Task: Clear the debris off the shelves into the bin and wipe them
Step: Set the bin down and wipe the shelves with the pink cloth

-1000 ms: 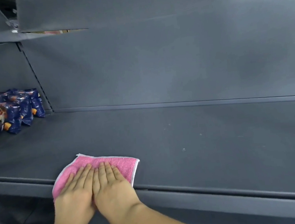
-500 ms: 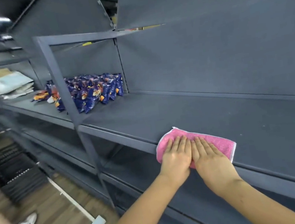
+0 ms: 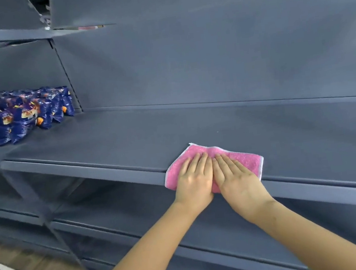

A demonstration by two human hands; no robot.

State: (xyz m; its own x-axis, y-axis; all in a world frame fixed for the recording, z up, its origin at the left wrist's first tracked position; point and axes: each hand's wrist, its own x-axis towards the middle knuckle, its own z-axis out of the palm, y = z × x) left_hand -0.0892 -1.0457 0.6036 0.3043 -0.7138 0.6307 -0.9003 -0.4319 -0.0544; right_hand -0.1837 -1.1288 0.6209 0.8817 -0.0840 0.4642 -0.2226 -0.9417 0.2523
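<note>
Pink terry with a white hem, the cloth [image 3: 244,160] lies flat on the grey shelf [image 3: 128,138] at its near edge, right of the middle, with its near left corner lapping over the front lip. The left hand [image 3: 193,182] and right hand [image 3: 237,180] sit side by side on top of it. Both have their fingers straight and together and press down with palms and fingers, curling round nothing.

The cloth looks soft, light and limp (a small ridge has risen at its far edge between the two sets of fingertips), so it would likely bunch if pushed from one spot. Broad, flat pressure over its middle should carry it across the smooth metal. To lift it, a pinch at a hemmed corner would do.

A pale speck [image 3: 217,131] lies just beyond the cloth. Blue snack packets [image 3: 24,115] stand at the far left. No bin is in view.
</note>
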